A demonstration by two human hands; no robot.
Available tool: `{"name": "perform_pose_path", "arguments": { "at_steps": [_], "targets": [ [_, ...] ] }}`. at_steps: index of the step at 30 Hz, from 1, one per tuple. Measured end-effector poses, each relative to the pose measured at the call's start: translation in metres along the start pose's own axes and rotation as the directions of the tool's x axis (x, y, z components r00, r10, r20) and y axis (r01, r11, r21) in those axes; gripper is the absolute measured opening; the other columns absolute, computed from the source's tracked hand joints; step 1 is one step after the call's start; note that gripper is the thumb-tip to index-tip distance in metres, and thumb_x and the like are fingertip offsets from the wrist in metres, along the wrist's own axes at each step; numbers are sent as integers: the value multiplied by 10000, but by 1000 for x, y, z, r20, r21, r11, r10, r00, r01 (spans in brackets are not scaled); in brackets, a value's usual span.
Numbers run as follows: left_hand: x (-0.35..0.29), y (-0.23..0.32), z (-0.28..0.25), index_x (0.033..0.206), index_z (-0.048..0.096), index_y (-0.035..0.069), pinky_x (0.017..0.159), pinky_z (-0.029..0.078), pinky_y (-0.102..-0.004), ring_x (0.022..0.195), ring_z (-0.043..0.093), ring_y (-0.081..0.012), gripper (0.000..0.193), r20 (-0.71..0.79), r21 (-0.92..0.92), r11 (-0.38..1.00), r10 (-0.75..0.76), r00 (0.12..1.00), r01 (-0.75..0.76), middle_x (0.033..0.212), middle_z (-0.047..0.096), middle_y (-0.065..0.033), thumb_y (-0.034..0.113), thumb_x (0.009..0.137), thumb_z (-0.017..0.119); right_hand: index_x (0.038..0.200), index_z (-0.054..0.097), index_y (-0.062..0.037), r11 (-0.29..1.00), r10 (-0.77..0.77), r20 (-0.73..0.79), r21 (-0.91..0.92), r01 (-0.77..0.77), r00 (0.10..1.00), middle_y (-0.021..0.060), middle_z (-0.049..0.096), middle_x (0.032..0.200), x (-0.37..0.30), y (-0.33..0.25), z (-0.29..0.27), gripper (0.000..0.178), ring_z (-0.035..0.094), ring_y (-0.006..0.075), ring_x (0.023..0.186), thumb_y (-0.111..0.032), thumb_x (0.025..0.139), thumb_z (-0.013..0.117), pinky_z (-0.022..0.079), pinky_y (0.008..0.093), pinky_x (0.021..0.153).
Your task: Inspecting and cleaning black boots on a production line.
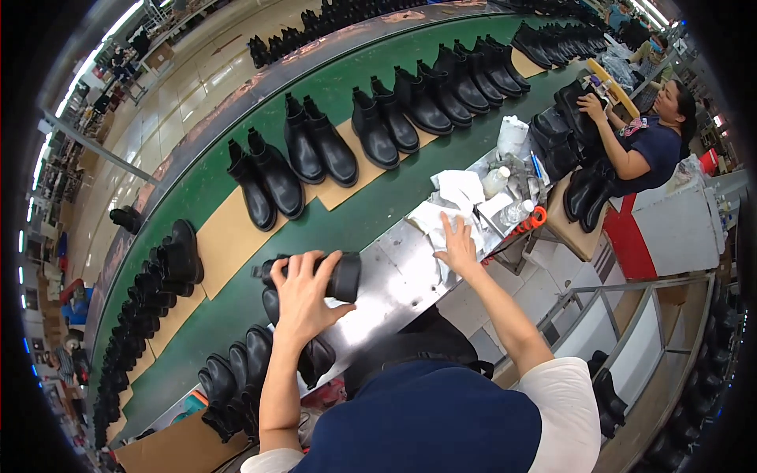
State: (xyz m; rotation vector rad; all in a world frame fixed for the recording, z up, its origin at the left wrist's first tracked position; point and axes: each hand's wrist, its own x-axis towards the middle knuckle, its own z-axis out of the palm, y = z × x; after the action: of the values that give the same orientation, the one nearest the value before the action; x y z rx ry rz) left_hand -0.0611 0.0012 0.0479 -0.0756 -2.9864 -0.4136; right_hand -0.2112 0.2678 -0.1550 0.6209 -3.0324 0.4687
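Two bare hands work at a steel bench edge [386,296] beside a green conveyor belt [331,229]: the left hand [303,296] is wrapped around the shaft of a black leather ankle boot [331,274], holding it on its side just above the bench. The right hand [457,246] lies open, fingers spread, flat on crumpled white cloths [449,209]. Black boot pairs [272,177] stand on brown card sheets along the belt; a seated co-worker [650,138] handles boots well apart.

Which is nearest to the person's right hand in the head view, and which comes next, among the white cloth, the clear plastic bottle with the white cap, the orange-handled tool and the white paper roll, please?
From the right hand:
1. White cloth: directly under the hand, which rests on it.
2. Orange-handled tool: to its right, at the bench edge.
3. Clear plastic bottle: beyond the cloth, further up the bench.
4. White paper roll: farthest, beside the green conveyor.
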Motion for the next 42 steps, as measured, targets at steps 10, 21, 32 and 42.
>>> {"name": "perform_pose_path", "arguments": {
  "at_steps": [10,21,32,42],
  "targets": [
    [22,30,27,1188,529,127,930,263,-435,994,476,-255,845,-163,150,890,-407,899,430,1036,519,-53,276,426,863,1028,580,-26,793,-128,-34,597,123,991,176,535,916,-9,-4,19,266,567,369,808,-42,764,555,477,445,704],
    [33,51,36,1182,536,121,934,263,-435,997,477,-251,826,-178,217,868,-414,893,446,1045,523,-49,293,440,856,875,579,-37,928,-269,-81,245,281,960,124,518,873,26,32,27,115,520,303,858,-84,774,551,487,387,696],
    [36,56,35,1143,575,146,921,269,-433,973,488,-226,754,-199,109,903,-389,899,415,976,523,-48,278,454,853,908,544,-11,957,-161,73,256,137,984,163,516,967,34,20,51,201,523,356,928,-147,781,619,504,441,721],
    [7,71,37,1162,561,133,902,256,-427,983,477,-240,783,-135,14,871,-486,864,492,991,511,-57,291,454,858,927,514,-39,977,-197,57,-71,201,979,160,525,971,53,29,44,154,534,326,925,-38,773,524,509,399,714]
  ]
}}
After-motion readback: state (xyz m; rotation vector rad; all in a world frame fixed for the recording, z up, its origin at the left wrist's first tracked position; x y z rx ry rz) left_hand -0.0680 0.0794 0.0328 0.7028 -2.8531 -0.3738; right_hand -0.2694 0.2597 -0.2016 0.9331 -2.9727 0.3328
